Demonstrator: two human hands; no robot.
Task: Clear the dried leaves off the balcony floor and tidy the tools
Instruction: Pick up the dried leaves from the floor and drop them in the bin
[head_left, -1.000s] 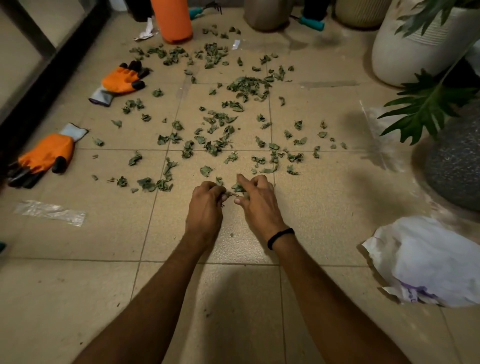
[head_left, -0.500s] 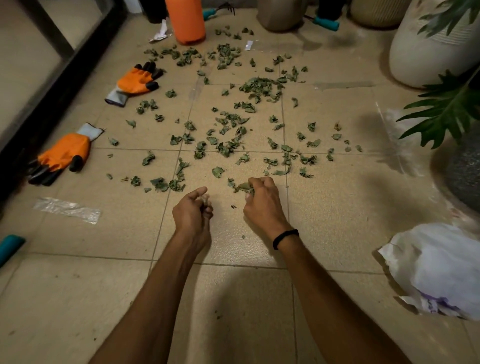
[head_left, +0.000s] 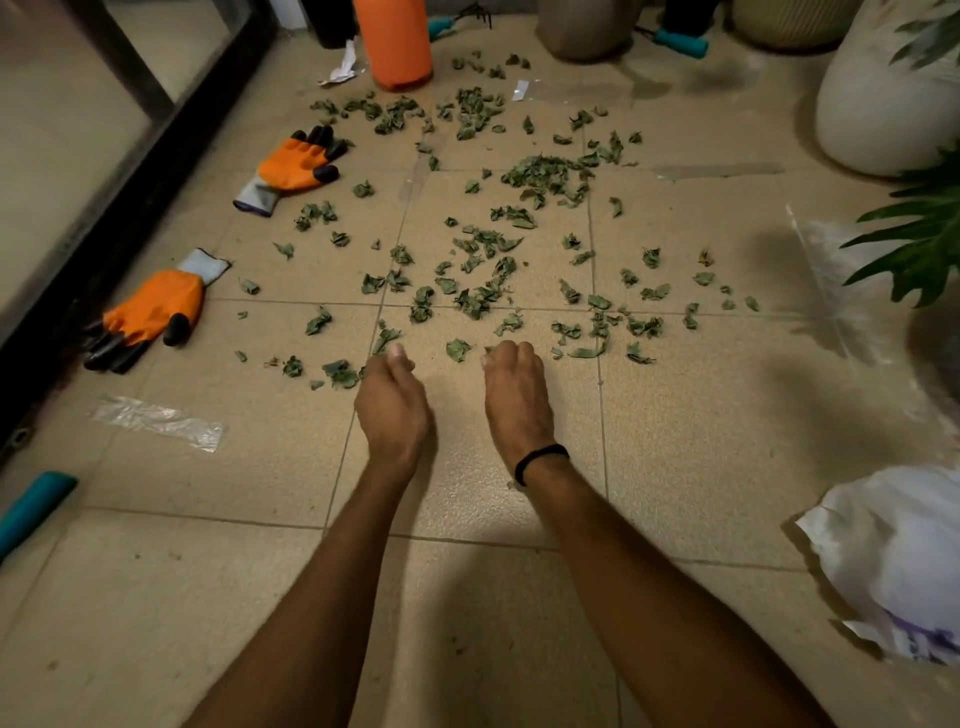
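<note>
Curling the fingers of both the left hand and the right hand under, knuckles up, just above the tiles; hiding from above whether anything is being held. Working at the near edge of the dried leaves, lying scattered from just beyond the knuckles to the far orange container. Risking, by the look of it, crushing brittle leaves into finer bits by squeezing, or spilling a handful while carrying it to the white bag, lying well apart at near right. Leaving two orange gloves at left and teal-handled tools, far and near left, not yet tidied. Showing nothing of the bag's contents, nor the orange container's, its top being cropped; showing only green foliage over the white pot at far right.
</note>
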